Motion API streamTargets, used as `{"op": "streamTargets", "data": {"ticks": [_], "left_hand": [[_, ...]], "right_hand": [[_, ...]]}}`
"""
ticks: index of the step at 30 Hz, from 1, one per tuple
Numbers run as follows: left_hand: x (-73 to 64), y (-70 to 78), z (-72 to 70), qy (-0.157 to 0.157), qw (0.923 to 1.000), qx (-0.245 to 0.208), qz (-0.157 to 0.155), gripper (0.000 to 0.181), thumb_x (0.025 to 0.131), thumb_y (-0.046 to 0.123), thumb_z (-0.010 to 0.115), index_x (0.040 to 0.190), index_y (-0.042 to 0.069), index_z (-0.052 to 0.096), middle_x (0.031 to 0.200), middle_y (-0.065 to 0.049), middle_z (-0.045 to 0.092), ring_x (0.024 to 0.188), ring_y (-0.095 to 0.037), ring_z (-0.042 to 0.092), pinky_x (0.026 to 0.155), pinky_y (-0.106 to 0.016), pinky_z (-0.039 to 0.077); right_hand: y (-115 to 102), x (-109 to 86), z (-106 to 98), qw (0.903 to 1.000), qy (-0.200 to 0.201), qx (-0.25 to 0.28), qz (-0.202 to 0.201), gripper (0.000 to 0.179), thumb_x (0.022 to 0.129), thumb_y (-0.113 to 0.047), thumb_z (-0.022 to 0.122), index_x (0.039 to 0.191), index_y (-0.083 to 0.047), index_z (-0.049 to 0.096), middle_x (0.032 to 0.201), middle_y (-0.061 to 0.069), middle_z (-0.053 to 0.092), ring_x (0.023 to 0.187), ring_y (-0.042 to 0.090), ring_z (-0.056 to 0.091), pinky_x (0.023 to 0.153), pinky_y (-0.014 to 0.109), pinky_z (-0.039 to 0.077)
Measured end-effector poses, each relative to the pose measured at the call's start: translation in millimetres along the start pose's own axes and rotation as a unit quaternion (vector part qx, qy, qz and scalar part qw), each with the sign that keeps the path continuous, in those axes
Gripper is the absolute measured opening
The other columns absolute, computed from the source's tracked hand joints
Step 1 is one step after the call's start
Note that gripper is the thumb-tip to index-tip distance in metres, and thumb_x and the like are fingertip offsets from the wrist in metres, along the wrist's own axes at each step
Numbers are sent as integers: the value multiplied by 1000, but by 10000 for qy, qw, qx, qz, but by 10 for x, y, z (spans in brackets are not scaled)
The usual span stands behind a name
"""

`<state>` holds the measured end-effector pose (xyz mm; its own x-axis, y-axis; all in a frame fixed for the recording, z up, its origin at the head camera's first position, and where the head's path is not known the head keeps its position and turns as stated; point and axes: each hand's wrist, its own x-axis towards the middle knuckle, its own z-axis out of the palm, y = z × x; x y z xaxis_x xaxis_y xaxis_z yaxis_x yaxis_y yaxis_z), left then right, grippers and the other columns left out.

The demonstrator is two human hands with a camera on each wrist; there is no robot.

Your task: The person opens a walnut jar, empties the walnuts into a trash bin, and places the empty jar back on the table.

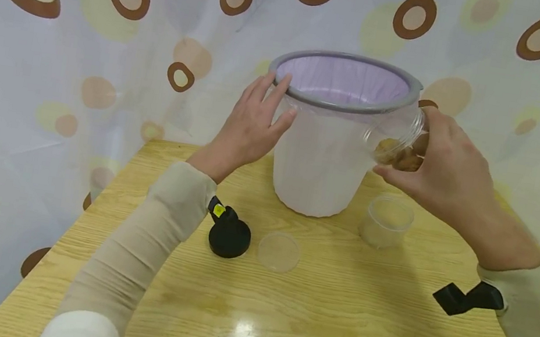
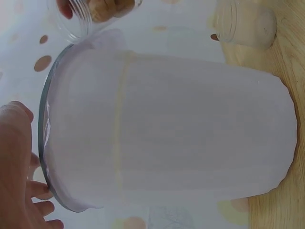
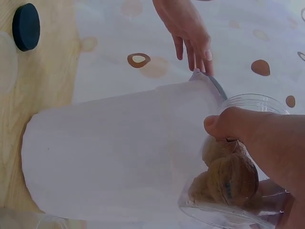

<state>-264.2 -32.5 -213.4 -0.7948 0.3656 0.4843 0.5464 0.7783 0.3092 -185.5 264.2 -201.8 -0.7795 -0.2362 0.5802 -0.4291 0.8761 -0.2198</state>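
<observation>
A white wastebasket (image 1: 321, 159) with a grey rim and a lilac liner stands upright at the back of the table. My left hand (image 1: 258, 122) is at the rim's left side, fingers extended, fingertips touching it. On the other side, my right hand (image 1: 455, 168) grips a clear jar (image 1: 394, 130) around its body. The jar is tilted, its mouth toward the wastebasket and close beside its upper right wall. Several brown walnuts (image 3: 226, 179) lie inside the jar, seen clearly in the right wrist view. The right fingers are partly hidden behind the jar.
A second clear jar (image 1: 387, 223) stands on the wooden table (image 1: 319, 324), right of the wastebasket's base. A black lid (image 1: 229, 240) and a clear disc (image 1: 278, 251) lie in front. A patterned curtain (image 1: 243, 70) hangs behind.
</observation>
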Motion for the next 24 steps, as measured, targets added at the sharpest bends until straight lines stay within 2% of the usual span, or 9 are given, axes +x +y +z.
{"op": "streamTargets", "data": {"ticks": [3, 5, 8, 12, 16, 20, 24], "left_hand": [[59, 35, -26, -80, 10000, 51, 9, 64, 105, 46, 33, 159, 13, 20, 165, -16, 17, 153, -32, 13, 125, -44, 13], [99, 54, -37, -158, 9999, 52, -16, 65, 105, 47, 33, 160, 14, 19, 165, -15, 16, 153, -31, 13, 125, -43, 13], [162, 80, -49, -261, 9996, 42, -33, 66, 105, 48, 32, 160, 13, 17, 165, -16, 15, 153, -31, 14, 125, -43, 13], [237, 107, -73, -352, 9993, -7, -95, 67, 105, 50, 29, 160, 14, 15, 166, -14, 12, 154, -30, 13, 125, -42, 13], [292, 133, -90, -539, 9984, -61, -153, 68, 105, 52, 26, 161, 16, 11, 167, -11, 8, 155, -28, 7, 126, -41, 11], [362, 143, -120, -643, 9978, 98, -152, 69, 105, 53, 25, 161, 15, 11, 167, -11, 9, 155, -26, 7, 126, -39, 9], [448, 152, -184, -700, 9968, 323, -218, 69, 105, 53, 24, 161, 15, 12, 167, -11, 11, 155, -26, 10, 126, -38, 10]], "right_hand": [[4, 40, -67, 9998, -5, -168, -50, 93, 72, -27, 87, 145, -2, 36, 107, 21, 55, 90, 36, 54, 69, 57, 46], [8, 61, -109, 9995, -7, -282, -135, 89, 72, -27, 88, 141, -2, 38, 99, 18, 52, 85, 34, 53, 66, 52, 45], [11, 100, -174, 9989, -30, -397, -245, 86, 70, -24, 89, 137, -2, 39, 99, 19, 53, 85, 37, 53, 66, 53, 44], [5, 177, -275, 9982, -12, -494, -337, 90, 69, -23, 90, 138, 0, 37, 112, 26, 54, 96, 44, 54, 75, 61, 44], [4, 250, -368, 9971, -10, -669, -366, 94, 69, -26, 90, 140, 3, 36, 116, 30, 53, 102, 49, 50, 83, 66, 41], [-6, 343, -444, 9953, -77, -897, -368, 95, 71, -27, 88, 142, 5, 34, 117, 33, 53, 105, 51, 49, 88, 67, 41], [6, 454, -510, 9927, -188, -1139, -348, 97, 73, -27, 86, 145, 8, 31, 130, 36, 49, 114, 54, 47, 96, 67, 39]]}}
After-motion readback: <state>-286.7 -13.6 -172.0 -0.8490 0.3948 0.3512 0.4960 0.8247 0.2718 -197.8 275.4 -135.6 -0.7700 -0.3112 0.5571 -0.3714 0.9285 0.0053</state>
